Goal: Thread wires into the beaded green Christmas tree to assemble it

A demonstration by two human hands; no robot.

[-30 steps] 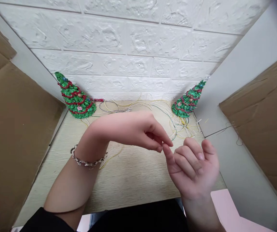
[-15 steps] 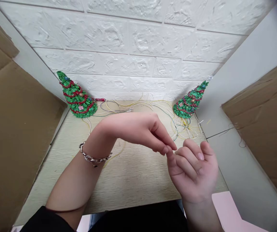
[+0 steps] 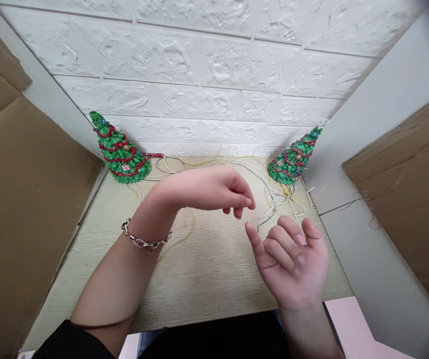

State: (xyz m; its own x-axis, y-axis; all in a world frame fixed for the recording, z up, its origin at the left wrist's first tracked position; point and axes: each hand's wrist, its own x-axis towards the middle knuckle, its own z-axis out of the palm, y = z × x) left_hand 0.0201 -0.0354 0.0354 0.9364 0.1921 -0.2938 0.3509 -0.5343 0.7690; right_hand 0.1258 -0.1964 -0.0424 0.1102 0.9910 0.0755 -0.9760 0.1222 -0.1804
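My left hand (image 3: pixel 214 188) hovers over the middle of the table, wrist bent, thumb and index fingertips pinched together. I see nothing in the pinch. A silver chain bracelet (image 3: pixel 145 244) circles this wrist. Lower and to the right, my right hand (image 3: pixel 294 264) is palm up, with its little finger stretched out and the three middle fingers curled in. Its thumb is raised, and no object shows in the palm. The hands are apart. Thin white, yellow and green wires (image 3: pixel 270 187) lie on the table beyond them.
Two small green Christmas trees stand against the white brick-pattern wall (image 3: pixel 217 60), a left one (image 3: pixel 122 154) and a right one (image 3: pixel 294 157). A red stick-like item (image 3: pixel 154 155) lies beside the left tree. Cardboard panels flank the table, left (image 3: pixel 31 199) and right (image 3: pixel 412 184).
My left fingertips have let go of my right little finger. The left hand has moved up and left; the right hand has shifted slightly left, its little finger now free and extended.
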